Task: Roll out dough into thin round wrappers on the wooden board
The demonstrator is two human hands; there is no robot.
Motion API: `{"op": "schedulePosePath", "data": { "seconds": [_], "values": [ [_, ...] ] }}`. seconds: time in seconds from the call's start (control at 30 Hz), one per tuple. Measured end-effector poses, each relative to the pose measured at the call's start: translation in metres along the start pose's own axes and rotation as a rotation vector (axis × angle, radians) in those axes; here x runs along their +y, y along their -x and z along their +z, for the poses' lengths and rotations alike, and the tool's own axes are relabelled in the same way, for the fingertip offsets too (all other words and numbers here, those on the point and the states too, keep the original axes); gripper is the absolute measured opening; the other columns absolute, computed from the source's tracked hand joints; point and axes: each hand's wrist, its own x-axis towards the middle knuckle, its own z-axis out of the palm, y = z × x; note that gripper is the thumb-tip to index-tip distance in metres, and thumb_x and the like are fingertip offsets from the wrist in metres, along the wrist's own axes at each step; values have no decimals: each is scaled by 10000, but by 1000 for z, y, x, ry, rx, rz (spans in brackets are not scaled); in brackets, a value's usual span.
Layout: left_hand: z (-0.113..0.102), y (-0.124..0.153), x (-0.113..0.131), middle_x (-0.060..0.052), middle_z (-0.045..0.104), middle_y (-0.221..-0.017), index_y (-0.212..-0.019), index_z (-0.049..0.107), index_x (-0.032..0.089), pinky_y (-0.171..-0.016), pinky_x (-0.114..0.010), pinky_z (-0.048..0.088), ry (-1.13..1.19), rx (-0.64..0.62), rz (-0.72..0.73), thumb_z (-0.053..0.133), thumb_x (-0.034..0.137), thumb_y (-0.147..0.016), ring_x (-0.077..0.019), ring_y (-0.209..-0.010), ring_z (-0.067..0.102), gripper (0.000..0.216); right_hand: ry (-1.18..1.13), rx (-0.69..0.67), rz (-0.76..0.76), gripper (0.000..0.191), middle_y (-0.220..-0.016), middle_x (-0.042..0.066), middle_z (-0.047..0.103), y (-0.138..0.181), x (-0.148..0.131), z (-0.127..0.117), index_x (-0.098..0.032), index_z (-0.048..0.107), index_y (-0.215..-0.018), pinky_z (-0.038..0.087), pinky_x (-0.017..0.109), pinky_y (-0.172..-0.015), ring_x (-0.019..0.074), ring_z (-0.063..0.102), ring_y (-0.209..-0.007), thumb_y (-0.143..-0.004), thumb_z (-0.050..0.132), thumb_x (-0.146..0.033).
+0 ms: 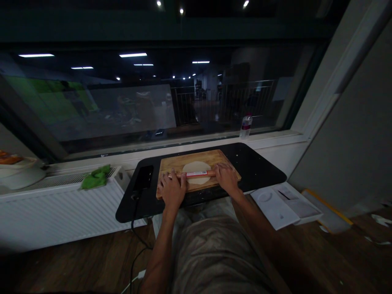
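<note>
A wooden rolling pin (210, 174) with a white and red label lies crosswise over a flat, pale round of dough (196, 166). My left hand (173, 188) rests on the pin's left end, its fingers curved over the wood. At the other end, my right hand (226, 178) presses on the pin with its fingers bent over it. Part of the dough is hidden beneath the pin. Under the dough is a wooden cutting board (171, 160), set on a black table (260, 170) with rounded corners.
A phone (143, 178) with a black cable lies left of the board. On a white radiator (70, 212) sits a green cloth (96, 177). A water bottle (246, 126) stands on the windowsill. An open white box (286, 204) is at the table's right front.
</note>
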Motion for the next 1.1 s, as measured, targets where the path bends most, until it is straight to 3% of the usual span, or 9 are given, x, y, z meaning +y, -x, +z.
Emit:
{"op": "schedulePosePath", "data": {
  "seconds": [0.37, 0.6, 1.1],
  "values": [
    [-4, -3, -6, -234, 709, -1515, -1585, 640, 143, -1226, -583, 452, 41, -45, 80, 484, 510, -1141, -393, -1438, 626, 597, 19, -2, 86, 381, -1237, 109, 853, 1, -3, -7, -211, 849, -1062, 460, 368, -1135, 258, 741, -1236, -1101, 470, -211],
    [-7, -5, -5, -208, 706, -1546, -1566, 668, 183, -1208, -572, 467, 32, -65, 72, 506, 506, -1142, -385, -1451, 618, 556, -19, 2, 111, 391, -1276, 67, 852, 2, -5, -11, -248, 842, -1195, 461, 370, -1128, 254, 724, -1279, -1081, 474, -183],
    [-9, -5, -5, -185, 737, -1510, -1576, 665, 209, -1215, -597, 434, 56, -91, 99, 438, 477, -1162, -381, -1430, 623, 543, 10, 20, 107, 379, -1151, 112, 844, 5, 3, -11, -228, 819, -1010, 482, 369, -1024, 284, 725, -1197, -1100, 452, -191]
  ]
}}
